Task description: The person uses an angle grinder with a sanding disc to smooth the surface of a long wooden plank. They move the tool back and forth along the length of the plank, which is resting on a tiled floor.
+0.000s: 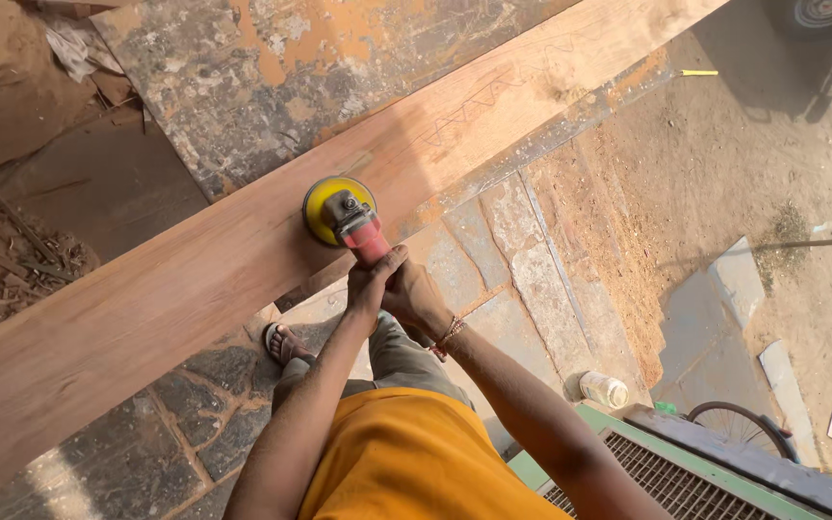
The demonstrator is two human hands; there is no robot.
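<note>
Left hand (366, 287): wrapped around the red body of the sander, fingers curled tight on it, just left of the other hand in mid-frame.
Right hand (416, 299): closed over the same red body from the right, fingers folded around it and pressed against the left hand; a beaded bracelet (449, 333) sits at the wrist.
Sander (344, 217): a red power tool with a grey metal head and a round yellow disc, at centre frame slightly above the hands; the disc lies flat on the plank near its lower edge.
Plank (195, 260): a long, wide board of pale brown wood running diagonally from lower left of the frame to upper right; faint pencil zigzag marks show on it toward the upper right.
Metal sheet (272, 67): a worn grey and orange panel behind the plank, upper middle of the frame.
Ground: stone slabs (541, 270) under the plank, with sawdust spread to the right.
Foot (286, 342): in a sandal, just below the plank's edge, left of the arms.
Jar (604, 389): small, pale, lying on the slabs at lower right.
Grating (676, 481): a green-framed metal grille in the lower right corner.
</note>
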